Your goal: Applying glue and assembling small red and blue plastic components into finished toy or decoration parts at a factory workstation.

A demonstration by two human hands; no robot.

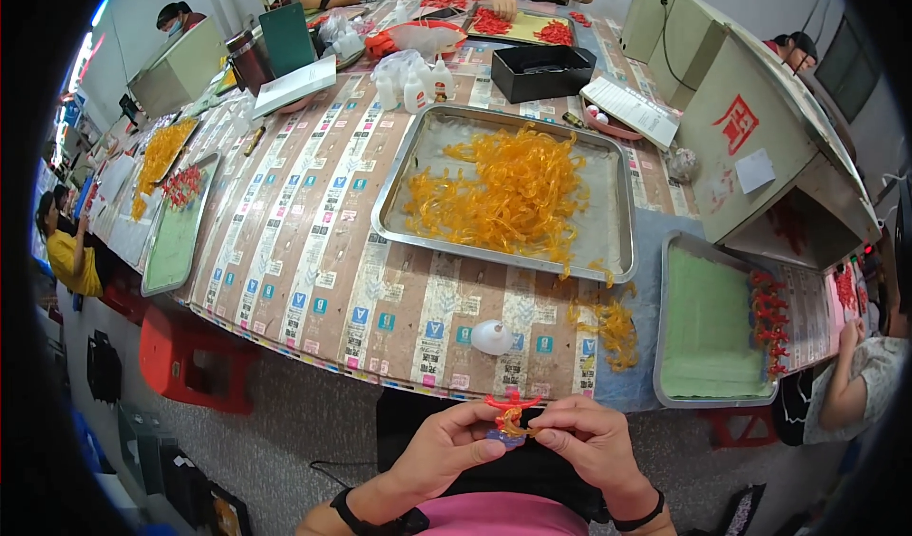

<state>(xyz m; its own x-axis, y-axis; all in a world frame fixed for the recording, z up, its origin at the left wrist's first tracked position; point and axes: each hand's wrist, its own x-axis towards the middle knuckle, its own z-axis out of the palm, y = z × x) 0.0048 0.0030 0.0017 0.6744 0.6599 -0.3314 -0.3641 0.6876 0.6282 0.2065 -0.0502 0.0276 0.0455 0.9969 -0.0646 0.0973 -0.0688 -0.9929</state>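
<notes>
At the table's near edge my left hand is closed on a small plastic figure, red at the top with a purple-blue base. My right hand pinches a curved translucent orange piece against the figure's side. Fingers partly hide both parts. Just beyond my hands lies a small white rounded squeeze bottle. Ahead, a metal tray carries a large heap of orange plastic pieces. Some loose orange pieces lie outside its near right corner.
To the right, a green-lined tray has red figures along one side, near a grey metal box. Farther back are white bottles and a black bin. A red stool stands lower left. Other people work around the table.
</notes>
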